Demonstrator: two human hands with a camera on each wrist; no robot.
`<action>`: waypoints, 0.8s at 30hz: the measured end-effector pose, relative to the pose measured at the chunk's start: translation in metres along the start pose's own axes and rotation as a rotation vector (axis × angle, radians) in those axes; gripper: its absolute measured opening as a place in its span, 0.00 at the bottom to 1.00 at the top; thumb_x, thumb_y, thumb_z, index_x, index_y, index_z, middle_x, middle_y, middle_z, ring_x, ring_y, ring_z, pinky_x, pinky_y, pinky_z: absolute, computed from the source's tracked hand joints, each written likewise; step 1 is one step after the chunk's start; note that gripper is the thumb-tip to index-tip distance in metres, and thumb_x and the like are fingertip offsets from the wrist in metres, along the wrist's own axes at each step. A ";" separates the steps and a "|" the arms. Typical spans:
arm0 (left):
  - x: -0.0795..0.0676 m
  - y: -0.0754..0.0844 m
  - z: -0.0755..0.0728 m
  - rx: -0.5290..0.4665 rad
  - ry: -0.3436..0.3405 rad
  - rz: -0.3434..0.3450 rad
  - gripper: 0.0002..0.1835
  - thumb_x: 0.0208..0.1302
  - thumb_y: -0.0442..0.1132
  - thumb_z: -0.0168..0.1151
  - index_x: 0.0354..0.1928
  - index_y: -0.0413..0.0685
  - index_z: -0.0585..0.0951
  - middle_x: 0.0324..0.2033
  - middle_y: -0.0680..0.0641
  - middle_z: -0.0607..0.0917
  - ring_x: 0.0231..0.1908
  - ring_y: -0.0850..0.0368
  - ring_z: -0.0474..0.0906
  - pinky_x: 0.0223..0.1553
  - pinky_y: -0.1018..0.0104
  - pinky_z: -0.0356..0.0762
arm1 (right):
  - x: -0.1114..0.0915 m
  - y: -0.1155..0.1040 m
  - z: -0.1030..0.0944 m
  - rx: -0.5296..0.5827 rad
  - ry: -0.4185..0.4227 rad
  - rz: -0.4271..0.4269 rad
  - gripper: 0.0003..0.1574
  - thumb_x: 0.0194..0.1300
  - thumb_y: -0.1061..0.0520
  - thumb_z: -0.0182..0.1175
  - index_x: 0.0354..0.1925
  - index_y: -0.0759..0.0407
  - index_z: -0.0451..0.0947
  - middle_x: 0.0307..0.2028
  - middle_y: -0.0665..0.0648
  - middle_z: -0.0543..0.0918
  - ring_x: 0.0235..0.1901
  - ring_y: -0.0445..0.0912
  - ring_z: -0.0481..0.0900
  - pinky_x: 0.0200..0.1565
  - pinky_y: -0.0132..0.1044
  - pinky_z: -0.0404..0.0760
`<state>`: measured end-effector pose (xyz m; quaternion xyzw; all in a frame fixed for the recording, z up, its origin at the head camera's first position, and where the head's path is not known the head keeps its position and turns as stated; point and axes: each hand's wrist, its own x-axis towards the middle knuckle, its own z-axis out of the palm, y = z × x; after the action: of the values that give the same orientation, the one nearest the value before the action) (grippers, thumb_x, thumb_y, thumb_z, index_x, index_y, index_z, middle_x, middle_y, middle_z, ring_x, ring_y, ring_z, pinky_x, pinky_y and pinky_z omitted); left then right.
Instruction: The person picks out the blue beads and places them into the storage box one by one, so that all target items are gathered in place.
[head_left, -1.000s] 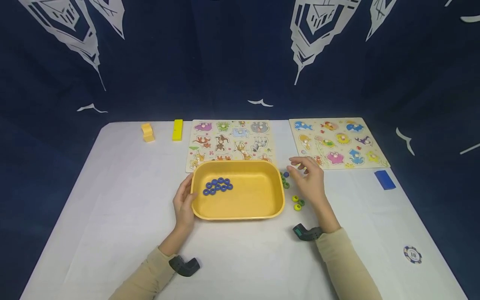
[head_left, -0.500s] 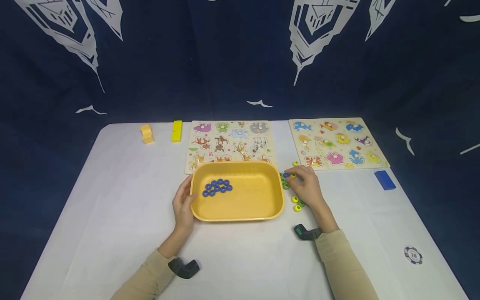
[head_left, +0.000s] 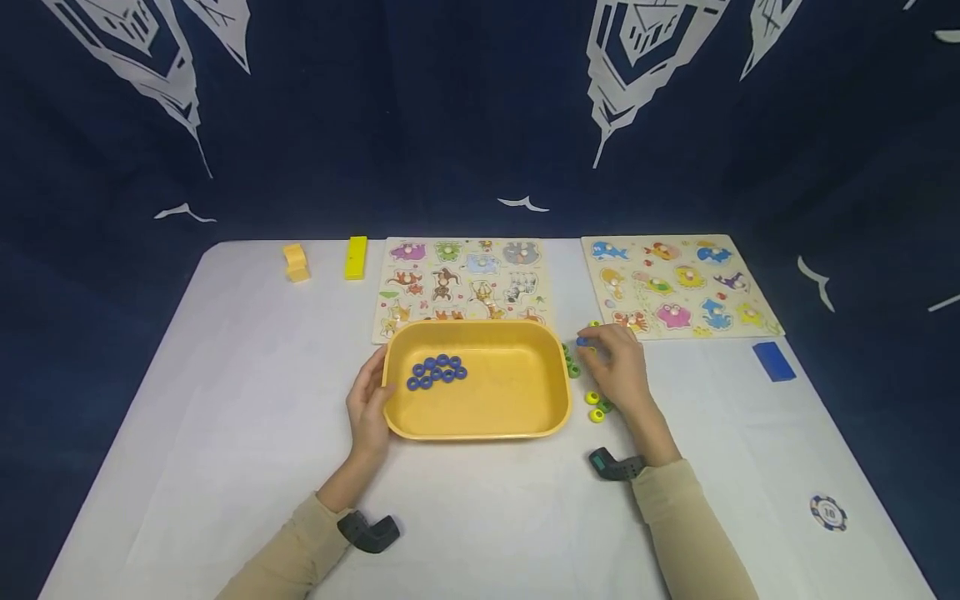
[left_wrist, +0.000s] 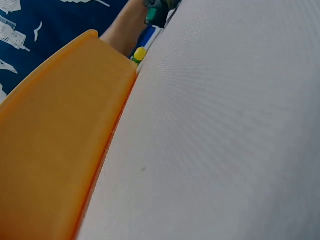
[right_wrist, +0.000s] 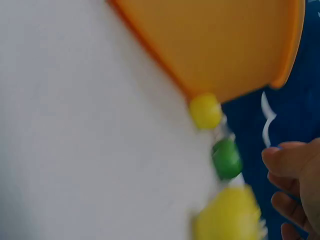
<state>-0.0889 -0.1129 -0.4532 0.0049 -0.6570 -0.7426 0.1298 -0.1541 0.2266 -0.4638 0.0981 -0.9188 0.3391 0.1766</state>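
Observation:
In the head view my left hand (head_left: 369,408) holds the yellow tray (head_left: 480,435) by its left side, thumb over the rim. Several blue ring-like beads (head_left: 437,374) lie in the tray's left half. My right hand (head_left: 618,367), just beyond the tray's right side, pinches one blue bead (head_left: 581,342) between thumb and fingertips. Under and beside that hand are green beads (head_left: 573,372) and yellow beads (head_left: 596,416), some partly hidden by it. The right wrist view shows a green bead (right_wrist: 227,159) between yellow ones, blurred, with the right hand (right_wrist: 295,175) at the edge.
Two animal peg puzzles, a left board (head_left: 462,283) partly behind the tray and a right board (head_left: 678,283), lie at the back. Also on the white table (head_left: 480,533) are a yellow block (head_left: 356,258), a light-orange piece (head_left: 296,263), a blue block (head_left: 774,362) and a chip (head_left: 828,512).
My right hand came down onto the blue bead beside the tray, took it between the fingertips and drew it slightly away to the right. The left hand and tray stayed in place.

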 end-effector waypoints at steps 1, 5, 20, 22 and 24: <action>0.000 0.000 0.000 0.000 -0.001 0.002 0.29 0.52 0.22 0.40 0.60 0.36 0.63 0.57 0.37 0.68 0.55 0.42 0.65 0.55 0.65 0.70 | 0.001 -0.005 -0.003 0.012 0.009 -0.011 0.14 0.51 0.59 0.63 0.40 0.54 0.77 0.38 0.52 0.79 0.41 0.47 0.70 0.44 0.41 0.64; 0.001 -0.001 0.001 0.009 -0.001 0.007 0.29 0.52 0.21 0.40 0.60 0.35 0.64 0.58 0.38 0.68 0.56 0.43 0.65 0.56 0.65 0.69 | 0.009 -0.031 -0.013 0.051 -0.005 -0.088 0.13 0.54 0.59 0.61 0.41 0.54 0.76 0.37 0.51 0.78 0.37 0.46 0.71 0.38 0.39 0.67; 0.005 -0.020 0.002 -0.046 -0.010 -0.002 0.29 0.54 0.22 0.42 0.60 0.42 0.65 0.58 0.42 0.69 0.56 0.47 0.66 0.55 0.64 0.70 | 0.040 -0.104 0.033 -0.038 -0.412 -0.202 0.11 0.54 0.52 0.61 0.37 0.53 0.77 0.30 0.48 0.78 0.30 0.40 0.74 0.34 0.32 0.75; 0.004 -0.014 0.005 -0.029 -0.014 -0.001 0.28 0.54 0.22 0.41 0.61 0.39 0.64 0.58 0.41 0.68 0.56 0.45 0.65 0.56 0.61 0.68 | 0.041 -0.105 0.041 -0.105 -0.444 -0.202 0.11 0.54 0.51 0.61 0.36 0.51 0.77 0.27 0.46 0.77 0.27 0.39 0.73 0.30 0.30 0.73; 0.003 -0.009 0.008 -0.012 -0.019 -0.007 0.28 0.54 0.22 0.41 0.61 0.37 0.63 0.58 0.40 0.67 0.57 0.44 0.65 0.57 0.58 0.67 | 0.042 -0.106 0.046 -0.152 -0.476 -0.199 0.10 0.54 0.51 0.61 0.36 0.51 0.77 0.23 0.46 0.75 0.24 0.39 0.71 0.26 0.30 0.72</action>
<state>-0.0945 -0.1051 -0.4604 -0.0004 -0.6539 -0.7469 0.1210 -0.1730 0.1136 -0.4175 0.2514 -0.9431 0.2177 -0.0054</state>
